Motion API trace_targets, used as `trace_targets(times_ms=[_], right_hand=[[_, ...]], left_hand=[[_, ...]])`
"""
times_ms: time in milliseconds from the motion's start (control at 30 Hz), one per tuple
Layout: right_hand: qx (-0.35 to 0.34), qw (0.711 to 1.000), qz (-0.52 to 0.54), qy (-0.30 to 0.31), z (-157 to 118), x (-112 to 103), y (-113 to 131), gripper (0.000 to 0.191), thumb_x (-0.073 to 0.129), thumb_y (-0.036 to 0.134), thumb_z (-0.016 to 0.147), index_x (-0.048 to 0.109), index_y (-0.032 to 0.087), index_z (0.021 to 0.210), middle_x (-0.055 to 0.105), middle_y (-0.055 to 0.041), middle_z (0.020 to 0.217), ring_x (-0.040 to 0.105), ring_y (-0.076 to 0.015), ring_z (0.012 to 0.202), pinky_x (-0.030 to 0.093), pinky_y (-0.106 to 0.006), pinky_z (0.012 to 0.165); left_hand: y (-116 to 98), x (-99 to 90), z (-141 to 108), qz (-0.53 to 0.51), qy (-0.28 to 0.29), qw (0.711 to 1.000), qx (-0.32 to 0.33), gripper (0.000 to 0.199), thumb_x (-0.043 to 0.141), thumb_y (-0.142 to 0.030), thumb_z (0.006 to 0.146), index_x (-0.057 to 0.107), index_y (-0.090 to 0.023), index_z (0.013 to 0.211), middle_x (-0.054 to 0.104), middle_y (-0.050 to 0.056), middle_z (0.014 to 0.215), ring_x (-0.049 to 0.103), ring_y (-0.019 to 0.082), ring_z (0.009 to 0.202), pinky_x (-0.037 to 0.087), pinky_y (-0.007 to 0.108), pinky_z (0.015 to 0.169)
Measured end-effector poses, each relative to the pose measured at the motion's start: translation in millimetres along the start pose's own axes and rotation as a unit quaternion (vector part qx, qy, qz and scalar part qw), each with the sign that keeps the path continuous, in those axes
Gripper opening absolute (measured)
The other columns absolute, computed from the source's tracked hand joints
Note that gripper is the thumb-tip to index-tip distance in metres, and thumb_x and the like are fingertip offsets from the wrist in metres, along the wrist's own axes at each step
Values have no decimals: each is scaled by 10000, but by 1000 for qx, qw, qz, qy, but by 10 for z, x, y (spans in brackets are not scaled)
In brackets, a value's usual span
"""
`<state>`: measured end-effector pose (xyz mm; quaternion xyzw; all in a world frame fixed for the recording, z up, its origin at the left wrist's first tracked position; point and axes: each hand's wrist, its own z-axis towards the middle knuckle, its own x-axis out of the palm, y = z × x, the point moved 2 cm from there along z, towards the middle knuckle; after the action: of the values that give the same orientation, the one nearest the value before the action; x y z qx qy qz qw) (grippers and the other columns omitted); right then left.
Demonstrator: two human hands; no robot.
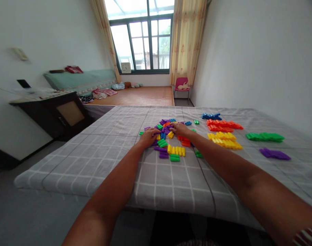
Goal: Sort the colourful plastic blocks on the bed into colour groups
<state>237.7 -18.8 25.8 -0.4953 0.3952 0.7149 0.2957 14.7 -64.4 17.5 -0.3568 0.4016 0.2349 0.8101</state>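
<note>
A mixed pile of small plastic clips, like clothes pegs, in purple (167,130), green (162,142), yellow (180,151), orange (186,141) and blue (188,123) lies in the middle of the table. On the pile's left edge rests my left hand (148,137), its fingers stretched forward over the clips and touching some. My right hand (181,129) reaches in from the right, with its fingertips apart at the purple clips near the pile's centre. No clip is lifted off the cloth. My right forearm hides a few clips behind it.
To the right lie one-colour rows: blue clips (211,116), orange clips (224,125), yellow clips (225,140), green clips (265,137) and purple clips (274,154). A grey checked cloth (109,150) covers the table. Beyond stand a dark cabinet (50,118), a bed (143,95) and a pink chair (182,82).
</note>
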Motion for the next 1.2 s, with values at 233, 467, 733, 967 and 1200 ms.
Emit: trace_targets(times_ms=[233, 467, 733, 967, 1200], right_hand=[[73, 990, 110, -40, -25, -71, -59, 185, 609, 333, 828, 646, 174, 917, 688, -35, 820, 631, -170, 754, 476, -272, 695], [73, 920, 379, -58, -556, -472, -183, 367, 673, 458, 728, 624, 145, 914, 651, -16, 759, 592, -138, 679, 478, -254, 602], [171, 898, 352, -202, -1824, -1210, -1078, 386, 690, 423, 722, 627, 162, 999, 697, -66, 975, 635, -204, 910, 503, -363, 840], [354, 893, 242, -135, -2744, -1355, -1840, 376, 652, 439, 781, 627, 162, 1034, 721, -95, 841, 669, -195, 727, 541, -318, 680], [378, 923, -70, -16, -2865, -1355, -1864, 388, 589, 552, 794, 734, 196, 845, 727, -113, 795, 674, -262, 818, 490, -336, 734]], left_hand=[[32, -25, 8, -15, -6, 1000, -6, 303, 495, -153, 796, 730, -209, 978, 698, 66, 999, 602, 211, 998, 433, 382, 967], [90, -22, 11, -46, -8, 999, 2, 262, 490, -175, 801, 716, -215, 927, 700, 47, 1010, 609, 189, 1014, 449, 348, 960], [126, -58, 46, -55, 0, 998, -22, 260, 503, -346, 811, 712, -231, 917, 698, 59, 1036, 610, 224, 1026, 442, 380, 982], [133, -71, 89, -63, 7, 995, -71, 289, 535, -446, 756, 716, -262, 888, 703, 57, 1048, 599, 252, 1067, 423, 387, 1027], [134, -84, 76, -49, -13, 996, -75, 304, 540, -473, 754, 728, -259, 860, 707, 65, 1021, 618, 266, 1047, 439, 399, 1008]])
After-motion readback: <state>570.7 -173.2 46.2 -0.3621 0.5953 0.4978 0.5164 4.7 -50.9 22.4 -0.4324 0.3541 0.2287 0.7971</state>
